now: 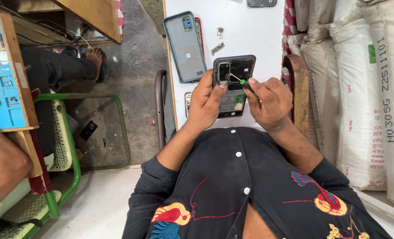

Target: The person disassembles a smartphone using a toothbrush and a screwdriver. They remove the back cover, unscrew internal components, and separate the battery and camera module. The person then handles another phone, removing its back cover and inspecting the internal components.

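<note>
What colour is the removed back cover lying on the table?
Pale blue-grey back cover, seen best in the head view.

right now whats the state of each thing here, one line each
phone: back cover off, insides exposed, held upright over the table
back cover: detached, lying flat on the white table
screwdriver: tip against the phone's upper part
left hand: gripping the phone's left edge
right hand: pinching the screwdriver
small metal parts: loose on the table
</note>
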The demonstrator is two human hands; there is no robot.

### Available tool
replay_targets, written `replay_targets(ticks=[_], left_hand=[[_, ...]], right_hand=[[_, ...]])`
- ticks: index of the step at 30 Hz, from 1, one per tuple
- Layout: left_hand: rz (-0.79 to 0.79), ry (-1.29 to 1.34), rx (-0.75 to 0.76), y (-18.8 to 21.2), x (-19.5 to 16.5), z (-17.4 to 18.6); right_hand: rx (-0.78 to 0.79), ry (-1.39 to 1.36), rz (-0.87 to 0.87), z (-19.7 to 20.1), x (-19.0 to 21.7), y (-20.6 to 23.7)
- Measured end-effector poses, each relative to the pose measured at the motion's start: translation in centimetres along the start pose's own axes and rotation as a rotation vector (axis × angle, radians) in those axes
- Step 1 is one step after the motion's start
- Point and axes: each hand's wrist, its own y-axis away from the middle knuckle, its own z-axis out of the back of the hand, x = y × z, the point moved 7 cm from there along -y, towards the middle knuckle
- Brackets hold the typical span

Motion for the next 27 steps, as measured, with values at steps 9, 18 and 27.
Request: replay_targets(ticks=[9, 18, 27], left_hand=[[0.064, 0.106, -0.069, -0.2, 1.4, 0.6], [0.062, 0.191, -0.087, -0.6, 1.2, 0.7], [0.061, 0.150, -0.126, -0.5, 2.1, 0.5]], right_hand=[[0.089, -0.120, -0.016, -0.3, -0.4, 0.4], [0.181, -0.209, -0.310, 0.7, -2.4, 3.4], [0.158, -0.987, -0.700, -2.4, -3.1, 2.8]])
